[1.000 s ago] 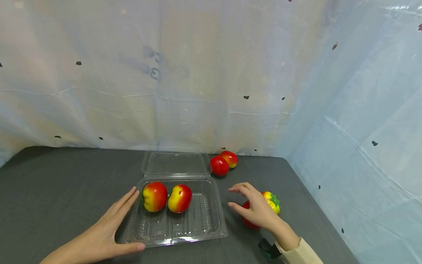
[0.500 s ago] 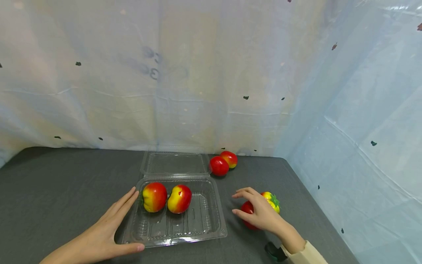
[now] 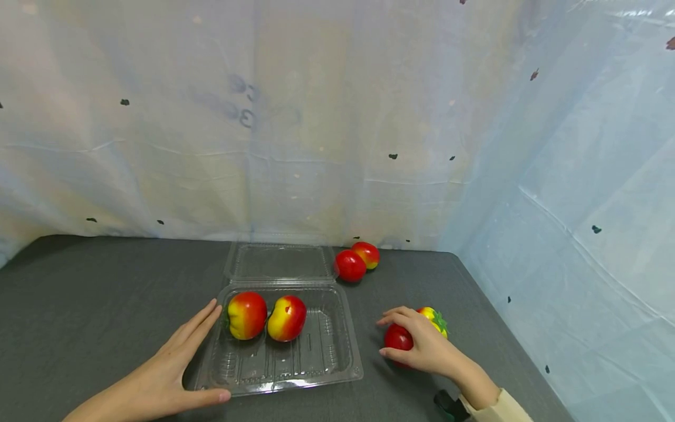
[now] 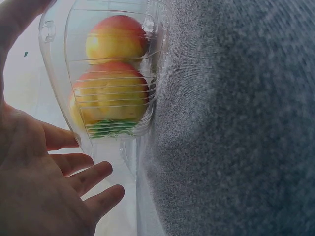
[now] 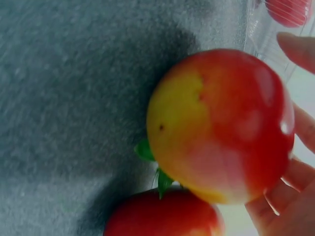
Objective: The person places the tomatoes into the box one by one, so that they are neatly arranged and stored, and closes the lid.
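Tabletop [image 3: 95,293]: dark grey, its grain cloth-like in both wrist views, far corners rounded.
Back sheeting [image 3: 321,193]: pale, creased plastic at twelve o'clock from the tray, spotted with small dark patches; blue-grey marks [image 3: 246,118] show between eleven and twelve.
Side sheeting [image 3: 596,281]: bluer, wrinkled, spanning two to three o'clock, likewise spotted.
Clear tray [image 3: 316,358]: rests on the tabletop at the dial's centre, its lid [image 3: 282,262] opened out at twelve.
Tray's contents: one red-and-yellow fruit [image 3: 248,315] at ten o'clock, a second fruit [image 3: 287,318] just beside it at twelve.
Loose pair: red fruit [image 3: 350,265] and red-orange fruit [image 3: 368,254], close together at one o'clock.
Left hand [image 3: 163,363]: at eight to nine o'clock by the tray's edge, fingers spread and thumb apart; contact is uncertain.
Right hand [image 3: 424,346]: at three o'clock over a glossy fruit [image 3: 399,338] on the tabletop, thumb and fingers apart around it; whether fingers touch, I cannot tell.
Leafy yellow fruit [image 3: 439,329]: at two o'clock from that glossy fruit, partly hidden.
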### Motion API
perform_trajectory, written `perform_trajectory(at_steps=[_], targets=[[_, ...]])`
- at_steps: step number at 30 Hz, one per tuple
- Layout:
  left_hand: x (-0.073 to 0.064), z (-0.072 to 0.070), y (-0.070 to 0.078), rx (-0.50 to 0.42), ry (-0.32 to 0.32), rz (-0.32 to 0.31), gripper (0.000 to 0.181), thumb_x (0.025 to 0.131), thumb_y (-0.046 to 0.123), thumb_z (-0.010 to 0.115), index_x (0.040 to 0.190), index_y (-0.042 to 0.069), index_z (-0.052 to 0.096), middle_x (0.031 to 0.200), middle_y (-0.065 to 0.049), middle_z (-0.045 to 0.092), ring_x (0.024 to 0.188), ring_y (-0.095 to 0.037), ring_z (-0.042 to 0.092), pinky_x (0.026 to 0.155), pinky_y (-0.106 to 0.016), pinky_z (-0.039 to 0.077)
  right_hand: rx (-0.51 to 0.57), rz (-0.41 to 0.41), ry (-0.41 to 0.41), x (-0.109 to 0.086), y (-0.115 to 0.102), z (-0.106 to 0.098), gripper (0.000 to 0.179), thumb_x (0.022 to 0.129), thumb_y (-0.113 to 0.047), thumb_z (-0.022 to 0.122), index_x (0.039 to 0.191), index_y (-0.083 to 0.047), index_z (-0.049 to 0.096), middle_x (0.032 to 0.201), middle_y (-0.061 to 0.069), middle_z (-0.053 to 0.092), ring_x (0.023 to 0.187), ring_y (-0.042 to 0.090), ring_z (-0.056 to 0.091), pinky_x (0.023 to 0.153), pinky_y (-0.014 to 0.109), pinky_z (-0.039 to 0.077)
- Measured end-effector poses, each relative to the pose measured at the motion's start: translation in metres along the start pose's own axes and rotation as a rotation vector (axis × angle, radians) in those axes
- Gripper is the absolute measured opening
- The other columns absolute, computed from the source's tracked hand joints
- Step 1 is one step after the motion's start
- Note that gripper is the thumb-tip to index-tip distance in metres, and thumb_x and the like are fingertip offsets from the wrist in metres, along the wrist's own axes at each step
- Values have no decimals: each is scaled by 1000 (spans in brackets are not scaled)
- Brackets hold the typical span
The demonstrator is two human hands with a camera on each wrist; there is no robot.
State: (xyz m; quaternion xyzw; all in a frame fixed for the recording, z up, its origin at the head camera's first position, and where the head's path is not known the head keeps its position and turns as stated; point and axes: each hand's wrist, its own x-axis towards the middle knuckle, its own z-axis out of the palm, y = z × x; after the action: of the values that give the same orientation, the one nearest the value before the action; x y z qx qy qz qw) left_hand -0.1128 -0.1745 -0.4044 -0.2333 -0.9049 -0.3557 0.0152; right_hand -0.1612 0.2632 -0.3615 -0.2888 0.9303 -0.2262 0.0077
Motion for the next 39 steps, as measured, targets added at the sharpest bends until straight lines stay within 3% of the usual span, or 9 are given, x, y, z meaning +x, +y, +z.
perform_trajectory(at_steps=[13, 19, 29, 35, 39], targets=[[0, 0, 1, -1, -3, -5, 115, 71, 50, 79, 156, 27, 5, 161, -9, 4, 132, -46, 27, 78, -76, 38, -97, 2, -92, -10, 2, -5, 50, 74, -32, 81, 117, -13, 63, 127, 14, 56, 114, 34, 49, 81, 52, 49], [0, 0, 1, -1, -3, -1, 115, 71, 50, 79, 156, 26, 4, 161, -9, 3, 132, -47, 27, 77, -76, 38, -101, 26, -123, -10, 3, -7, 55, 73, -32, 81, 121, -13, 61, 129, 15, 54, 115, 35, 47, 84, 57, 46], [0, 0, 1, 7, 7, 10, 115, 71, 50, 80, 156, 26, 5, 161, -8, 4, 132, -47, 27, 78, -76, 38, -129, 18, -108, -7, 2, -7, 55, 73, -33, 82, 121, -14, 61, 125, 7, 56, 111, 29, 50, 81, 48, 51], [0, -1, 2, 10, 3, -7, 115, 72, 50, 79, 156, 26, 5, 161, -10, 4, 133, -50, 27, 78, -76, 38, -61, 26, -81, -2, 1, -8, 58, 75, -31, 81, 126, -14, 59, 128, 4, 54, 113, 26, 51, 77, 36, 55], [0, -1, 2, 9, 3, -7, 115, 71, 50, 79, 156, 26, 5, 161, -9, 4, 133, -48, 27, 78, -75, 38, -26, 29, -63, 1, 0, -8, 59, 76, -32, 80, 127, -15, 57, 130, 3, 52, 114, 25, 52, 76, 36, 56]])
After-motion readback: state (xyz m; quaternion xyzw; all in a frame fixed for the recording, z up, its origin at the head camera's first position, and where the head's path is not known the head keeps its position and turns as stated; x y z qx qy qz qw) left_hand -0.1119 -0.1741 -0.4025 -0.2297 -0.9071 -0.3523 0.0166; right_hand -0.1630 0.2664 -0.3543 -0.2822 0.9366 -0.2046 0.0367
